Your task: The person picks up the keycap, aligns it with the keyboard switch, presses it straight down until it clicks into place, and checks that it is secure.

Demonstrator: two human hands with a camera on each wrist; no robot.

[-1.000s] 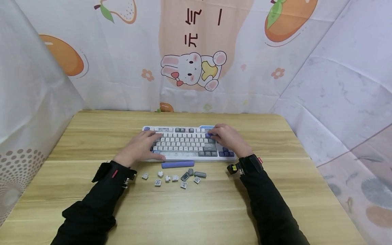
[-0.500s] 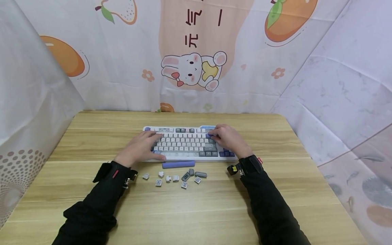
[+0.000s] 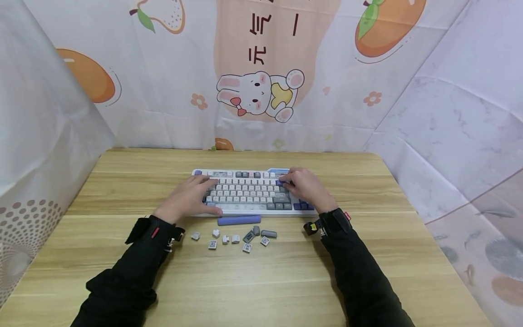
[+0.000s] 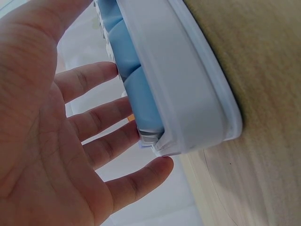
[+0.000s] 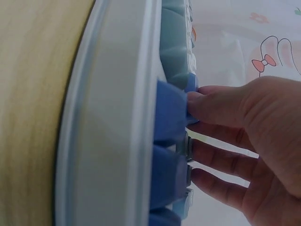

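Watching remotely, I see the keyboard (image 3: 245, 193) on the counter (image 3: 245, 290), my left hand (image 3: 185, 195) spread, fingers loosely extended, at its left end. My right hand (image 3: 307, 187) pinches a blue keycap (image 5: 192, 83) toward its upper right. A purple bar (image 3: 239, 220) lies just in front, with loose keycaps (image 3: 235, 239) nearer the camera.
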